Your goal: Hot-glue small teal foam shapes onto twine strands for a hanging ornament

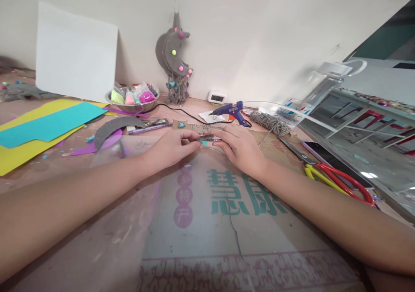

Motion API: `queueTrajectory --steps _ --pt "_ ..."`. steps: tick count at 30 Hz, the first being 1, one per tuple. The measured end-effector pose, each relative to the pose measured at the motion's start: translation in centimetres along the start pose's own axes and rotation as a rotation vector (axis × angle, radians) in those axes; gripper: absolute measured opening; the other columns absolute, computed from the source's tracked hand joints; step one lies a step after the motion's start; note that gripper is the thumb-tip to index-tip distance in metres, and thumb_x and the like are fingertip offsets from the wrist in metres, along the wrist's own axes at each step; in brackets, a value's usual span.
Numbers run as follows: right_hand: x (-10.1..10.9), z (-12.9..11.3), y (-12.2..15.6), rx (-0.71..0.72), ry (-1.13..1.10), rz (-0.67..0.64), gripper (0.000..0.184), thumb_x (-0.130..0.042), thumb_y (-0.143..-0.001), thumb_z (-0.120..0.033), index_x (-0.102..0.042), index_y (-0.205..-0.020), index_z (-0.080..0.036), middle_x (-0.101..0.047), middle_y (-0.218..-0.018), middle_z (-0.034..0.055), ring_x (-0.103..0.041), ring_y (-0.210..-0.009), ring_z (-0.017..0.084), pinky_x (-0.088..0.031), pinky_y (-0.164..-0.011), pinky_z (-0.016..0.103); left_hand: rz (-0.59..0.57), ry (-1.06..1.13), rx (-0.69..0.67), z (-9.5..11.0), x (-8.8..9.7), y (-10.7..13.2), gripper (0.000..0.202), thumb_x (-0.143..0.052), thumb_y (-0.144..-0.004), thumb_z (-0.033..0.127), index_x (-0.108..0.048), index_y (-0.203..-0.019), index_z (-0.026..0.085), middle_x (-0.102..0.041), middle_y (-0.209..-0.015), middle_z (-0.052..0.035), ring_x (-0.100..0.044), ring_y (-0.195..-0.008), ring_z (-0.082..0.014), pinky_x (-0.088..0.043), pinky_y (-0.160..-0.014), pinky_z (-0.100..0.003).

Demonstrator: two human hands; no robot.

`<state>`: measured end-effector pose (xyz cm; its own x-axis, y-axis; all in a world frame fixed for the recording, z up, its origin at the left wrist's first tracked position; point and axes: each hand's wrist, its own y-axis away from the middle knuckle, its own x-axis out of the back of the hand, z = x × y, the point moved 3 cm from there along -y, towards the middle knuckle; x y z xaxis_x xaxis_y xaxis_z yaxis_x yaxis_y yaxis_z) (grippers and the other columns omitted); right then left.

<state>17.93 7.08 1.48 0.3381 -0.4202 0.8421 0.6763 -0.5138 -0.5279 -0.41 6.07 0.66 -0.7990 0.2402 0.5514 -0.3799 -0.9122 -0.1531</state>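
My left hand [170, 151] is closed in a pinch at the centre, over the printed cardboard sheet [201, 240]. At its fingertips shows a small turquoise piece [204, 142]. Opposite it, my right hand [244, 151] is closed round a short, pointed metal tool [209, 138]. The tool's tip points left and meets the left fingertips. Its handle is hidden in the right palm, so its exact kind cannot be made out. A thin grey cord [234, 229] lies on the cardboard below the hands.
A blue glue gun [231, 110] and grey yarn [270, 122] lie behind. Scissors with red and yellow handles [343, 181] and a phone [333, 162] are right. Coloured sheets [58, 121], a grey felt strip [115, 127] and a metal bowl [129, 107] are left. A moon ornament [170, 52] hangs behind.
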Motion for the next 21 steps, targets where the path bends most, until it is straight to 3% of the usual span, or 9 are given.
queueTrajectory --steps 6,12,18,21 --pt "0.0 0.1 0.0 -0.02 -0.044 0.032 0.029 -0.043 -0.091 -0.032 -0.061 -0.109 -0.017 -0.061 -0.084 0.0076 -0.053 -0.083 0.021 -0.04 -0.076 0.034 -0.002 -0.009 0.008 -0.2 0.0 -0.1 0.031 -0.048 -0.079 0.04 -0.067 -0.093 0.019 -0.066 -0.075 -0.0003 -0.057 -0.06 -0.0132 -0.04 -0.051 -0.022" --pt "-0.4 1.1 0.1 -0.217 -0.143 0.093 0.032 -0.044 -0.091 -0.034 -0.057 -0.115 -0.018 -0.061 -0.086 0.008 -0.055 -0.082 0.022 -0.043 -0.076 0.036 0.027 -0.03 0.018 -0.4 0.0 -0.2 0.034 -0.049 -0.08 0.043 -0.067 -0.099 0.021 -0.069 -0.086 -0.0015 -0.06 -0.069 -0.016 -0.043 -0.056 -0.023" --pt "-1.5 2.4 0.1 -0.308 -0.23 0.065 0.037 -0.046 -0.088 -0.024 -0.051 -0.125 -0.018 -0.058 -0.104 0.0121 -0.054 -0.093 0.024 -0.044 -0.082 0.041 0.038 -0.045 -0.011 -0.2 0.2 -0.2 0.033 -0.046 -0.082 0.043 -0.067 -0.09 0.019 -0.069 -0.087 -0.0006 -0.059 -0.074 -0.0157 -0.043 -0.059 -0.022" --pt "-0.7 2.0 -0.2 -0.338 -0.293 0.092 0.027 -0.049 -0.087 -0.026 -0.059 -0.111 -0.017 -0.059 -0.102 0.0108 -0.054 -0.094 0.022 -0.044 -0.082 0.038 0.047 -0.059 -0.043 -0.1 0.3 -0.1 0.037 -0.043 -0.083 0.046 -0.067 -0.083 0.018 -0.067 -0.082 -0.0004 -0.058 -0.075 -0.0163 -0.043 -0.061 -0.023"
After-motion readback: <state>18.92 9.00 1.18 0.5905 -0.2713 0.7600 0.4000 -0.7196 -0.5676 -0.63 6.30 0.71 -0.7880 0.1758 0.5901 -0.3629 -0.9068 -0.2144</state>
